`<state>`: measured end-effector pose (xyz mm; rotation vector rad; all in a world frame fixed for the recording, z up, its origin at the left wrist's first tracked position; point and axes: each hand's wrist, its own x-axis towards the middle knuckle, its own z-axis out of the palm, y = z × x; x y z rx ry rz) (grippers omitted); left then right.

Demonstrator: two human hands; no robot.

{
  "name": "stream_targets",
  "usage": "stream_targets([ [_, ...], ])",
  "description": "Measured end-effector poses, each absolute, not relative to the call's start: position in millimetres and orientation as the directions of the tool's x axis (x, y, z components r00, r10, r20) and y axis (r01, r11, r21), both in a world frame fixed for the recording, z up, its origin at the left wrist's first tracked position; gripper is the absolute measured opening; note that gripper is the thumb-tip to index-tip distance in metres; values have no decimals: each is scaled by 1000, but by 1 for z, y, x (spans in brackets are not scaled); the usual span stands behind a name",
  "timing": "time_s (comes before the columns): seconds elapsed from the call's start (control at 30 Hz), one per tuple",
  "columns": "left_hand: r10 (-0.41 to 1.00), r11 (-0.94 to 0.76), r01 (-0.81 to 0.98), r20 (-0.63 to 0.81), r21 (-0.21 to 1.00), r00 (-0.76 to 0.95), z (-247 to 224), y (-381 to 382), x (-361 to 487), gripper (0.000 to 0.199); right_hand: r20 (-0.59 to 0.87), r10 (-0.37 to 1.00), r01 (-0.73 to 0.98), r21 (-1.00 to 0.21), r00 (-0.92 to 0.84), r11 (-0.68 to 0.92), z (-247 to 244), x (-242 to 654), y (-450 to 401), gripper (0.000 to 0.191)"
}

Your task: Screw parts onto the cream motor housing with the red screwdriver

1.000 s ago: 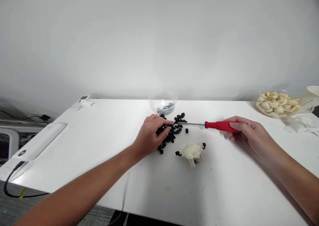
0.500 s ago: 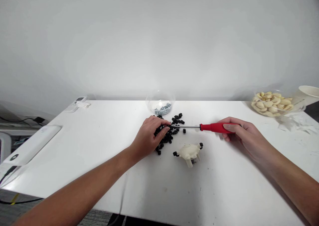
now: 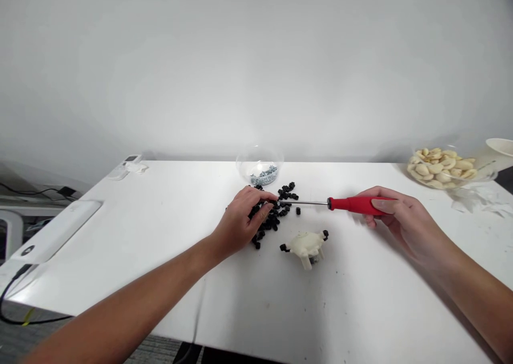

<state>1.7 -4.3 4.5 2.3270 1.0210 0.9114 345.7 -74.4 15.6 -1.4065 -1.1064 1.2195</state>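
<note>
Across the white tabletop (image 3: 160,257), our left hand (image 3: 240,222) curls over the heap of small black pieces (image 3: 272,222), its fingertips at the screwdriver's tip; we cannot tell whether they pinch one. Behind sits a clear bowl of screws (image 3: 259,172), and nearer us a white moulded part (image 3: 306,249). Our right hand (image 3: 409,222) grips the red-handled screwdriver (image 3: 356,205), its shaft level. Far right stands a clear bowl of pale curved pieces (image 3: 441,169).

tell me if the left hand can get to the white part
Probably yes: the left hand sits on the pile of small black pieces, and the white part lies close to its right, with only those low pieces between them.
</note>
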Motion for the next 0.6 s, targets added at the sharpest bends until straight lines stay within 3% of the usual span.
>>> stream_targets([
  [0.6, 828, -542, 468, 348, 698, 440, 6, -6, 4, 16, -156, 984, 76, -984, 81, -162, 15, 347, -74, 17],
])
